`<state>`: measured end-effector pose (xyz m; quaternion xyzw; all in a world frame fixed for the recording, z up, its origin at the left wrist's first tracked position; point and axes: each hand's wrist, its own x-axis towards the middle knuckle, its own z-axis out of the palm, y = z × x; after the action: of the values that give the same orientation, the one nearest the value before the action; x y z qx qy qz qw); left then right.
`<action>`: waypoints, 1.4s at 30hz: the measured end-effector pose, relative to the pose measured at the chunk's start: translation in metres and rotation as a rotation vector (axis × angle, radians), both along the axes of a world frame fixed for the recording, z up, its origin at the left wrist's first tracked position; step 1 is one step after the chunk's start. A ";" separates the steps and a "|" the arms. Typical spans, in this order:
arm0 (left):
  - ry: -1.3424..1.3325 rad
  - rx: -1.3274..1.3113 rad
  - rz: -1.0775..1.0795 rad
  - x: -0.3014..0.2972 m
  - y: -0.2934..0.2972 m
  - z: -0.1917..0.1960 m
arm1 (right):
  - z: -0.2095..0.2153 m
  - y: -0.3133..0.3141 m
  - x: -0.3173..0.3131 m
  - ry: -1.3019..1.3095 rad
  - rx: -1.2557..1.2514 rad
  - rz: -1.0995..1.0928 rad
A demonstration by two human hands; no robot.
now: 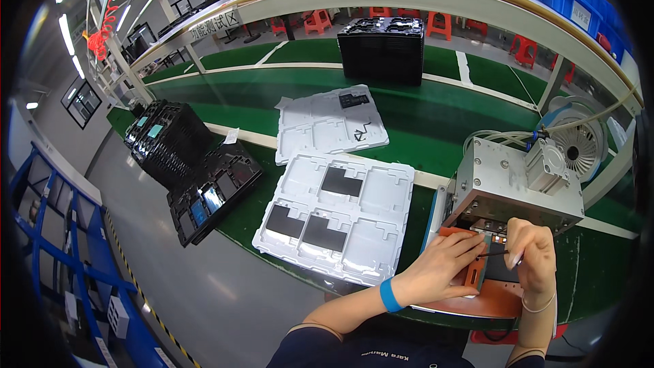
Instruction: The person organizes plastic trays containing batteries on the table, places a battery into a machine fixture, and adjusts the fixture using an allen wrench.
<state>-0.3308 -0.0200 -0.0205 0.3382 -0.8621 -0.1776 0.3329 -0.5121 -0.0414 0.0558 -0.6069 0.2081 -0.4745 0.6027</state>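
My left hand (443,267), with a blue band at its wrist, lies over an orange fixture (474,274) below a metal press. Its fingers are stretched out along the fixture's upper part, and the thumb rests apart near the lower end. In my right hand (533,252) is a thin dark pointed tool (494,254), pinched in closed fingers. The tool's tip points left, at the fixture's right edge by my left fingertips. A dark flat panel (502,272) lies under the tool, partly hidden by my right hand.
A white tray (378,257) with several dark sheets stands left of my hands, another white tray (313,119) behind it. Black trays (167,140) are stacked at the left, more (381,54) at the back. The press (511,187) and a fan (575,146) stand at the right.
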 end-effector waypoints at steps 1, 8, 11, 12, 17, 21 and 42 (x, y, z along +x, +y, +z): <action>0.028 0.003 -0.007 0.000 0.000 0.000 | 0.000 0.002 0.000 0.114 -0.133 -0.072; 0.010 0.000 0.004 0.000 0.002 0.000 | -0.003 0.021 0.025 0.030 -0.304 -0.599; 0.004 -0.008 -0.002 0.000 0.002 0.000 | -0.005 0.026 0.017 0.252 -0.362 -0.640; 0.004 -0.009 -0.005 0.000 0.002 0.000 | -0.006 0.028 0.016 0.294 -0.416 -0.680; -0.017 -0.011 0.004 0.000 0.003 0.001 | -0.003 0.038 0.017 0.360 -0.491 -0.745; -0.023 -0.013 -0.002 0.000 0.003 0.003 | 0.000 0.045 0.015 0.517 -0.600 -0.745; -0.057 -0.003 0.009 0.000 0.003 0.007 | -0.021 0.016 0.022 -0.065 -0.057 -0.381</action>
<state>-0.3310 -0.0168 -0.0133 0.3467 -0.8699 -0.1650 0.3095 -0.4897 -0.0249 0.0344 -0.5579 0.2862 -0.6051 0.4907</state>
